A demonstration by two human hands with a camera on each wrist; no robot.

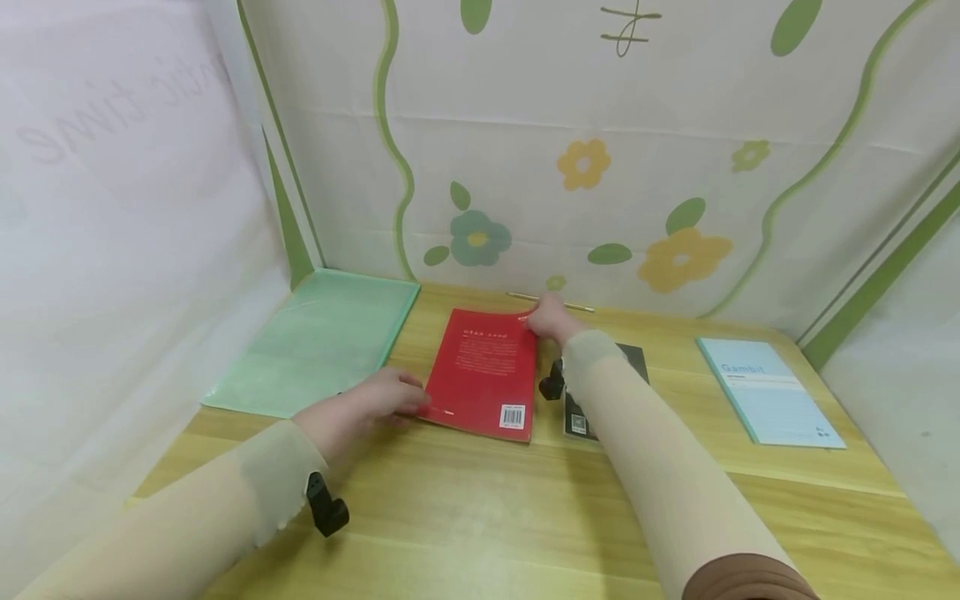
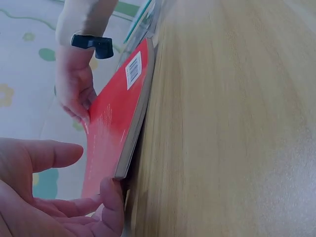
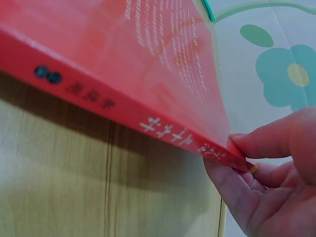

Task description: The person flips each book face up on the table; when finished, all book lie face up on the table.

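Red book (image 1: 483, 372) lies back cover up on the wooden table (image 1: 525, 517), roughly centre, a little to the far side; barcode sticker at its near right corner. White lettering runs along the spine, seen in the right wrist view (image 3: 123, 106).

Left hand (image 1: 378, 400) at the book's near left corner. In the left wrist view the fingers (image 2: 111, 207) curl under that corner and the thumb lies out above the cover, so the corner sits between thumb and fingers; whether the thumb presses on the cover I cannot tell.

Right hand (image 1: 551, 319) at the book's far right corner. The right wrist view shows thumb and fingertips (image 3: 266, 143) pinching that corner, cover on top, fingers beneath. The spine edge stands clear of the table there, with a shadow under it; the book is tilted, not flat.

So the book spans diagonally between the two hands: left at the near left, right at the far right.

Around it:
- green plastic folder (image 1: 322, 342) flat on the table, left of the book, just beside it
- black booklet (image 1: 626, 367) right of the book, mostly hidden by the right forearm
- light blue notebook (image 1: 768, 392) further right, well apart from the book
- thin stick (image 1: 525, 297), pencil-like, at the far table edge by the right hand
- floral backdrop (image 1: 600, 167) behind the table
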